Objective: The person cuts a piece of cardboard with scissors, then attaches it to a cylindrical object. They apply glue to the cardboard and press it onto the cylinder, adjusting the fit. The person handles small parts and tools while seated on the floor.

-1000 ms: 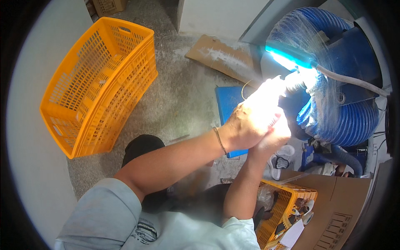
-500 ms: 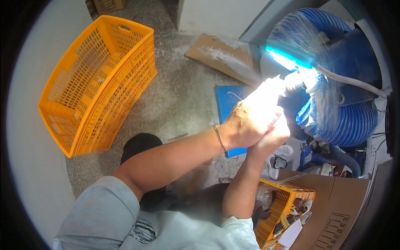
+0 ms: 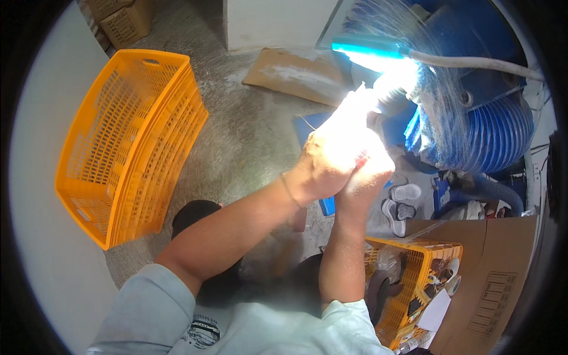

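Hands were up together in front of the chest, left hand [image 3: 325,163] laid over the right hand [image 3: 364,177], both forearms rising from the lower edge and meeting under a bright work lamp [image 3: 370,56]. Glare washed out the fingers [image 3: 349,118]; how far they were closed, and what small thing they pinched, could not be told. That thing sat right at the fingertips, just below the lamp, its direction lost in the light. On the floor to the left, a stack of orange plastic crates [image 3: 127,148] stood tilted, the top one showing nothing inside. By the right elbow, a smaller orange basket [image 3: 414,284] held dark and white small parts. Behind the hands coiled a blue ribbed hose [image 3: 497,136].
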Tool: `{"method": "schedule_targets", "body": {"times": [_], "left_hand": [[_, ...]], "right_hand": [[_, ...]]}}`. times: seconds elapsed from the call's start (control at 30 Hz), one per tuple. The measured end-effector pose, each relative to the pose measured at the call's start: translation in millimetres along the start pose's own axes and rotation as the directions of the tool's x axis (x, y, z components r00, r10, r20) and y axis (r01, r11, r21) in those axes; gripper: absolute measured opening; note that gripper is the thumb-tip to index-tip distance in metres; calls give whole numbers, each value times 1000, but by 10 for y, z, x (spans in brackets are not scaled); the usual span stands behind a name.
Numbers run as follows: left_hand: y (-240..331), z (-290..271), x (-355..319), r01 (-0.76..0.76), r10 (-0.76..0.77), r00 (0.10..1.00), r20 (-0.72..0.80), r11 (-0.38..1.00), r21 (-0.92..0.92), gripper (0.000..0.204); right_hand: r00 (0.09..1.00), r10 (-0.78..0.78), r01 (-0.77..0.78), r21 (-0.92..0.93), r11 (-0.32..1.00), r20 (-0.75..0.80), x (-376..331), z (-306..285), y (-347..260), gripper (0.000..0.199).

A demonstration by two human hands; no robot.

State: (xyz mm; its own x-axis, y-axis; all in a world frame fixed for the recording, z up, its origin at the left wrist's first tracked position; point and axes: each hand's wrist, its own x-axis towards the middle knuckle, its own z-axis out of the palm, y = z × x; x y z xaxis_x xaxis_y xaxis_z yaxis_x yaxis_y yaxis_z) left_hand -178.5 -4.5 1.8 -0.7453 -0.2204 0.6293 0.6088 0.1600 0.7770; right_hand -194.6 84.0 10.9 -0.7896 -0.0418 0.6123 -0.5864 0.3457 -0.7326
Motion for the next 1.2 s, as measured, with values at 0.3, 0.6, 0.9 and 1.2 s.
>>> {"method": "schedule_targets", "body": {"times": [0.3, 0.6, 0.9, 1.2], "left_hand": [[-88, 3, 15, -255, 260, 965, 0, 947, 197, 12], [-106, -1, -69, 155, -154, 988, 23, 984, -91, 35], [-87, 12, -55, 234, -233, 972, 25, 956, -175, 41], [-83, -22, -39, 232, -218, 971, 96, 957, -174, 61]], "right_hand": [[999, 5, 0, 96, 995, -49, -11, 54, 49, 14], [997, 24, -15, 114, 993, -74, -13, 69, 59, 11], [998, -23, 25, 43, 999, -54, -20, 46, 48, 9], [998, 1, 2, 43, 999, -55, -37, 63, 68, 10]]}}
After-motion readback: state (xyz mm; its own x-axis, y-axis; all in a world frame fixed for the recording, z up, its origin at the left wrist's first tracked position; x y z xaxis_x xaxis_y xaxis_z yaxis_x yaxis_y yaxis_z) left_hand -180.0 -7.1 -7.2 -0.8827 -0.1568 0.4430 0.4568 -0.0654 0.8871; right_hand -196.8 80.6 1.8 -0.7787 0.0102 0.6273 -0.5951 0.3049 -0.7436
